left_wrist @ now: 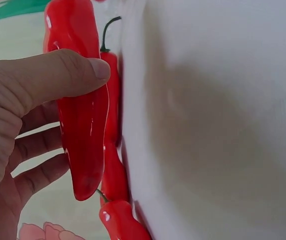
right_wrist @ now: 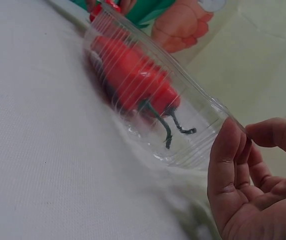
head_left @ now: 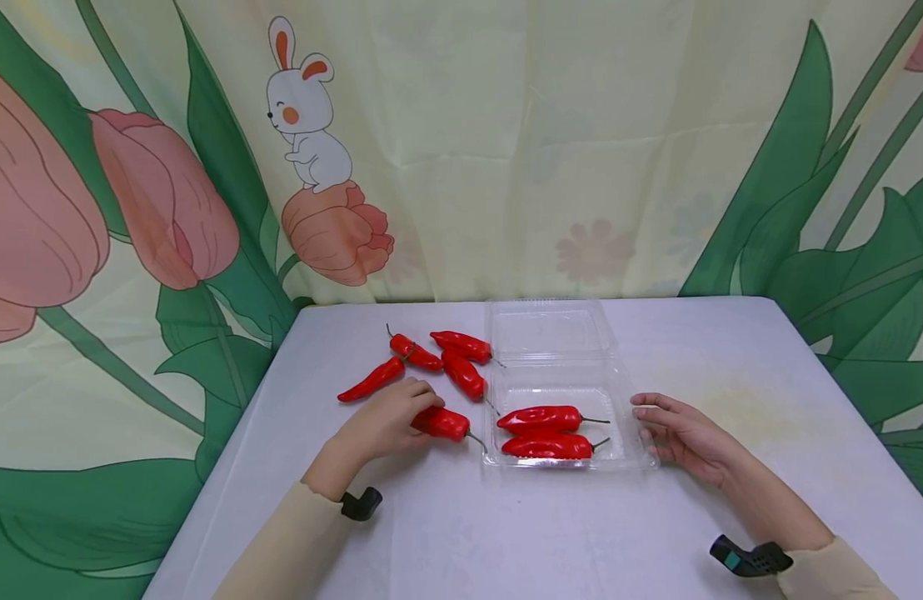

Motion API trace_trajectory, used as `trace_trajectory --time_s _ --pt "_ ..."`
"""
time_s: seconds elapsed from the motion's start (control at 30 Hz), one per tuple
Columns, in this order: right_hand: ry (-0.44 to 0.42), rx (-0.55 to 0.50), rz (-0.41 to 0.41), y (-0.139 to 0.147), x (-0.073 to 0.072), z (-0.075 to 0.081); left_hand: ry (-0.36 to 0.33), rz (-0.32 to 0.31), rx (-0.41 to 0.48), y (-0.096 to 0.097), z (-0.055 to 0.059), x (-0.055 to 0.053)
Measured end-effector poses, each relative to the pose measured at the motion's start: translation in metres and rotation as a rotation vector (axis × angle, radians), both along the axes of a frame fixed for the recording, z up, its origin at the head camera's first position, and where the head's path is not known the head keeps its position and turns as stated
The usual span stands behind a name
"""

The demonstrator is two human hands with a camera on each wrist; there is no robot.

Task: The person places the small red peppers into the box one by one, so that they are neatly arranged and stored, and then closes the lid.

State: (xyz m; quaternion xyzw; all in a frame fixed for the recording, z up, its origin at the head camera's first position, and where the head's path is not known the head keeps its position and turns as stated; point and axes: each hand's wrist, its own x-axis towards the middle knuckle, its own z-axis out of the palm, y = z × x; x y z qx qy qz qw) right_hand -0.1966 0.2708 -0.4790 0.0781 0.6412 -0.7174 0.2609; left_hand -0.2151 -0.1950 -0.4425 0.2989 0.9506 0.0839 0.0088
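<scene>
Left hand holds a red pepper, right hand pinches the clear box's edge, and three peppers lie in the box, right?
Not three: the head view shows two peppers in the clear box. The left hand holds a red pepper; the right hand pinches the box's edge.

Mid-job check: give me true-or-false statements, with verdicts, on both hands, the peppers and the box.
1. The left hand grips a red pepper. True.
2. The right hand pinches the rim of the clear box. True.
3. Three peppers lie in the clear box. False: two peppers lie there.
4. The lid is closed. False: the lid lies open.
5. Four other peppers lie left of the clear box. True.
</scene>
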Motion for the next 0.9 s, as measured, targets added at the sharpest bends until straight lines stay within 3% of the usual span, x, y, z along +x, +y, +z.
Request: trace_trajectory --time_s 0.47,0.9 --pt "0.007 0.000 0.013 -0.0004 -0.0002 0.0012 0.010 0.043 0.007 -0.0068 0.0045 0.0001" --pt "0.006 0.001 0.010 -0.0011 0.0007 0.0010 0.043 0.007 0.024 0.0021 0.0066 -0.0032"
